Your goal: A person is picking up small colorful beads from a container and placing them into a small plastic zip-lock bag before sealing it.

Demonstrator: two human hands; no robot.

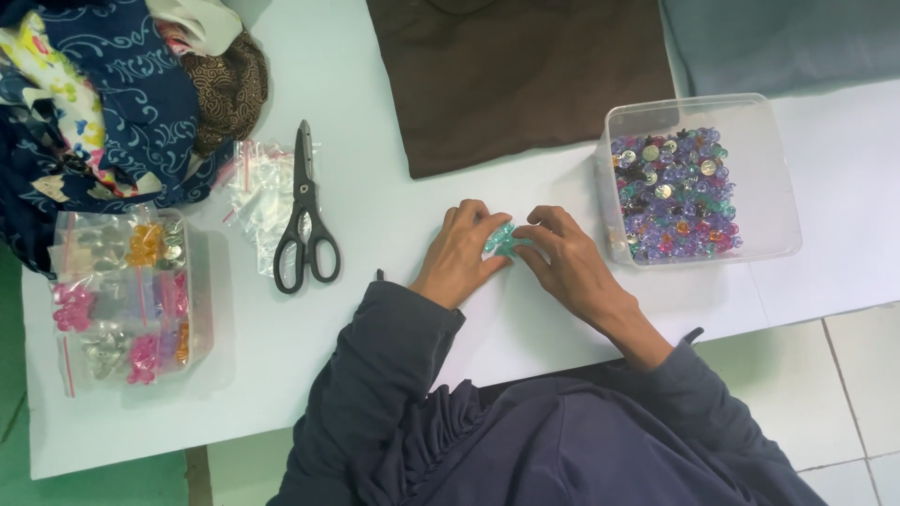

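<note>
Teal plastic piece (500,238) sits pinched between my left hand (461,253) and right hand (562,260), on the white table (394,225) beside the bead tub (698,183). I advise firm fingertip pressure, low.

Teal-green beads (500,238) glint between the hands, against a pale, bluish-white table (394,215). To the right, a clear tub (769,178) brims with mostly purple buttons (673,192), dotted with green, pink, orange and silver. Up top, plain dark brown cloth (520,80), and beside it a grey-blue cloth (778,42). Black scissors (305,215) lie left of centre. Far left, clear bags (127,295) show pink, orange and silver pieces. Above them, a navy fabric (122,103) with pale blue swirls and yellow-pink flowers, and a brown patterned fabric (230,89). The sleeves (403,375) are dark slate blue. The floor tiles (825,384) are white.
</note>
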